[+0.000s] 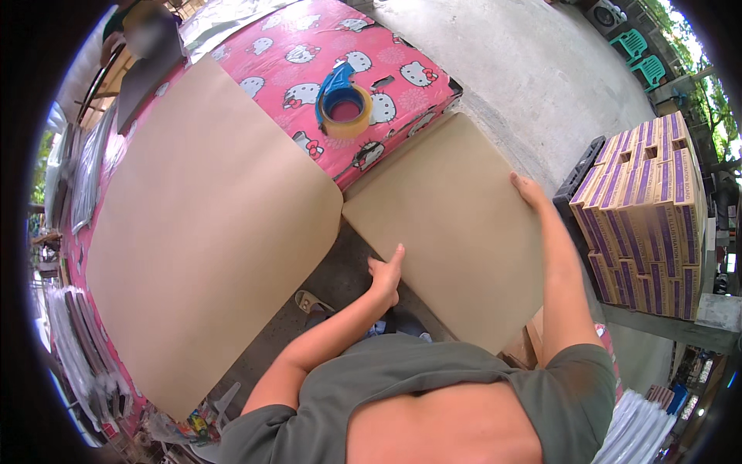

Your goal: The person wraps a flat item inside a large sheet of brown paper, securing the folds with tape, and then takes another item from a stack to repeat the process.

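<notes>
In front of me lies a flat, brown, paper-covered slab [471,232], tilted in view with one corner by the pink table. Whether it is one board or a stack, I cannot tell. My right hand [531,192] grips its right edge, thumb on top and fingers out of sight beneath. At the near left edge, my left hand [386,277] rests against the side, thumb raised and fingers apart. A large brown paper sheet [209,224] spreads over the table to the left.
A blue tape dispenser [336,104] with a tape roll sits on the pink patterned table cover [290,50]. Stacked cartons [641,216] stand at the right. Plastic-wrapped bundles [81,363] line the left side. A person [147,35] is at the far left, beyond green chairs [641,58] opposite.
</notes>
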Available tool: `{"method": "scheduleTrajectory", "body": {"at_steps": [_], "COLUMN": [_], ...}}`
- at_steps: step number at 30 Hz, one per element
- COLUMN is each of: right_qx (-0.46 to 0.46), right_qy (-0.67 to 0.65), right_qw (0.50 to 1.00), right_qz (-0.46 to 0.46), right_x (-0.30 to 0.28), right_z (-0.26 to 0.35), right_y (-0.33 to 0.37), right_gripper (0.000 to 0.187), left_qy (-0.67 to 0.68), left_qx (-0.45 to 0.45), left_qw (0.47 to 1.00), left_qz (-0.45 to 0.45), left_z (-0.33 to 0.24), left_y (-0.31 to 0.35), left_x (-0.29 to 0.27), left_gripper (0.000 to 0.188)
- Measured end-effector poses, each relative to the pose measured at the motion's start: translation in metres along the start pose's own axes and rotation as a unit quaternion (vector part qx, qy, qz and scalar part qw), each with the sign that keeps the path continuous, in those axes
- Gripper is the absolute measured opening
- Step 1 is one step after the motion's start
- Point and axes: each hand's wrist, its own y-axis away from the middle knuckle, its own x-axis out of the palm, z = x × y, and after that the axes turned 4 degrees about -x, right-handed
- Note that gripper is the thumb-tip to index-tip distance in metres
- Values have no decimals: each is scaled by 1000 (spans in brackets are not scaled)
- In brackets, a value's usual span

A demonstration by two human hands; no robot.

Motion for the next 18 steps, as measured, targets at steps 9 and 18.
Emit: {"method": "scheduleTrajectory", "body": {"at_steps": [9, 18], "right_qx": [-74, -54], "right_qy": [109, 128], "right_qw": [970, 967], "right_qz": [-204, -214], "right_x": [13, 29], "right_z": [50, 71], "right_y": [-44, -65], "right_gripper": [59, 53], "left_qy": [237, 223], "left_qx": [93, 134], "left_qw": [953, 957], "left_qz": [163, 127], "left_z": [-21, -35], "left_y": [4, -23], "left_x": [18, 5], "left_gripper": [52, 69]}}
